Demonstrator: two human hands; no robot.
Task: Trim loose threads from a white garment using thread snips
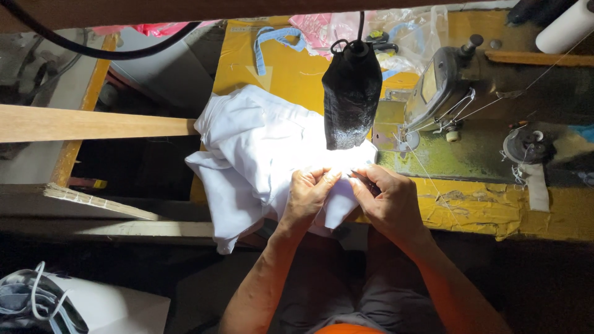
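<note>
We pinch the white garment (pixel 260 154) with our left hand (pixel 309 192) and right hand (pixel 387 198), keeping it taut on the yellow table (pixel 278 68) under the lamp (pixel 351 93) (brightest spot there) beside the sewing machine (pixel 442 86).

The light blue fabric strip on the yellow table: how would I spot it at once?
Start at the yellow-topped sewing table and go to its far edge, beyond the heap of white cloth that both hands are working. The light blue fabric strip lies there in an arch, left of the hanging black-wrapped lamp; nothing else on that bare patch is blue.
</note>
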